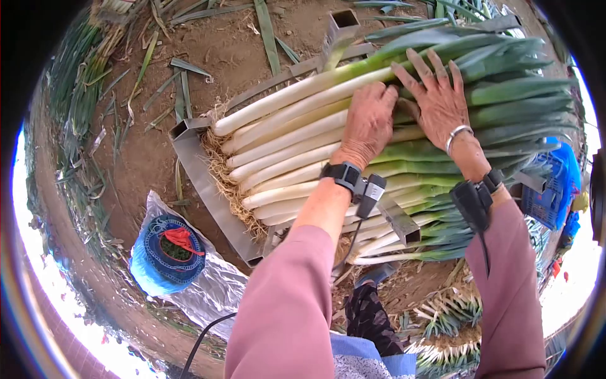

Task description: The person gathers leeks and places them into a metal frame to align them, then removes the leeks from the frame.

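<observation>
Leeks [284, 139] lie side by side in a metal rack [211, 186], roots toward the left and green leaves toward the right. My left hand [368, 120] is closed over the upper leeks, where white turns to green; its fingertips are partly hidden. Just right of it, my right hand [435, 101] lies palm down on the green leaves with fingers spread. The hands almost touch, and the right thumb is near the left fingers. The shaggy roots [221, 170] sit close to the rack's left plate.
Square metal posts [344, 20] rise from the rack. A blue round container with a red cloth [178, 240] stands at lower left beside silver sheeting [214, 290]. A blue plastic crate [546, 183] is at right. More leeks lie on the soil at lower right [448, 316] and upper left [69, 82].
</observation>
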### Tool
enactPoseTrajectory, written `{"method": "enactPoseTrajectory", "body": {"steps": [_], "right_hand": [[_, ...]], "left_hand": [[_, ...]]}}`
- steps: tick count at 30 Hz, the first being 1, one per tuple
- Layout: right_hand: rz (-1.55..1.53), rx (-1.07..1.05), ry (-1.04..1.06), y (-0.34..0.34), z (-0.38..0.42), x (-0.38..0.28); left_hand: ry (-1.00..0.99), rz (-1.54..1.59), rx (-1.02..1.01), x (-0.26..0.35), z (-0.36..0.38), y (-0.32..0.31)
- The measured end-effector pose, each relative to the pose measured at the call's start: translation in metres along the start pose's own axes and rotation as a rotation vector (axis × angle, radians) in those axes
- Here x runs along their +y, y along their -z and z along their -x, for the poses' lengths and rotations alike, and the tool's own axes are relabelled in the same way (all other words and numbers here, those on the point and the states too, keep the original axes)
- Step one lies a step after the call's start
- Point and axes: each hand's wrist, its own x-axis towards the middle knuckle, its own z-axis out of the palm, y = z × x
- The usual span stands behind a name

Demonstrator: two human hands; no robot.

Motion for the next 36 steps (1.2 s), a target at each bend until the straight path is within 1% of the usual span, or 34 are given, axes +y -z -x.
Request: {"method": "enactPoseTrajectory", "body": {"steps": [2, 3, 5, 7, 8, 10, 11, 16, 18, 19, 21, 23, 24, 26, 28, 29, 32, 33, 34, 35, 36], "right_hand": [[-0.017, 0.003, -0.008, -0.004, 0.000, 0.001], [-0.031, 0.019, -0.007, -0.005, -0.002, 0.002], [-0.025, 0.027, -0.013, -0.007, -0.002, 0.001], [0.004, 0.045, -0.010, -0.008, -0.002, 0.001], [0.000, 0.038, -0.020, -0.009, -0.002, 0.000], [0.063, 0.028, -0.020, -0.007, -0.003, -0.001], [0.074, 0.028, -0.023, -0.007, -0.004, -0.002], [0.098, 0.020, -0.037, 0.000, -0.007, -0.002], [-0.197, 0.152, -0.033, 0.018, -0.004, -0.011], [-0.317, 0.164, -0.016, 0.035, 0.010, -0.015], [-0.515, 0.204, 0.018, 0.074, 0.049, -0.023], [-0.696, 0.208, 0.000, 0.087, 0.102, -0.032], [-0.784, 0.202, -0.031, 0.086, 0.135, -0.039], [-0.946, 0.109, -0.215, 0.072, 0.207, -0.062], [-1.020, 0.013, -0.491, 0.055, 0.274, -0.100], [-1.047, -0.063, -0.586, 0.045, 0.307, -0.119], [-1.191, -0.232, -0.878, 0.016, 0.386, -0.179], [-1.217, -0.270, -0.904, 0.007, 0.407, -0.193], [-1.246, -0.303, -0.927, 0.000, 0.425, -0.205], [-1.278, -0.379, -0.978, -0.007, 0.441, -0.214], [-1.280, -0.377, -1.008, -0.013, 0.454, -0.219]], "left_hand": [[-0.025, 0.116, 0.064, 0.004, 0.006, 0.012], [0.001, 0.016, 0.010, 0.008, 0.021, 0.029], [0.028, -0.153, 0.065, -0.001, 0.049, 0.056], [0.214, -0.375, -0.048, -0.010, 0.085, 0.084], [0.208, -0.373, -0.059, -0.018, 0.093, 0.090], [0.389, -0.601, -0.189, -0.026, 0.112, 0.093], [0.368, -0.646, -0.195, -0.030, 0.114, 0.088], [0.349, -0.630, -0.202, -0.030, 0.114, 0.091], [0.358, -0.654, -0.203, -0.030, 0.115, 0.090], [0.358, -0.654, -0.202, -0.031, 0.116, 0.089], [0.355, -0.652, -0.203, -0.033, 0.116, 0.088], [0.346, -0.680, -0.177, -0.036, 0.116, 0.085], [0.330, -0.676, -0.191, -0.039, 0.116, 0.084], [0.279, -0.753, -0.143, -0.046, 0.120, 0.083], [0.250, -0.734, -0.122, -0.056, 0.125, 0.081], [0.224, -0.710, -0.107, -0.062, 0.126, 0.080], [0.242, -0.747, -0.125, -0.068, 0.126, 0.083], [0.259, -0.739, -0.141, -0.068, 0.125, 0.086], [0.233, -0.728, -0.155, -0.075, 0.126, 0.090], [0.136, -0.714, -0.165, -0.087, 0.128, 0.095], [0.042, -0.697, -0.175, -0.099, 0.131, 0.101]]}}
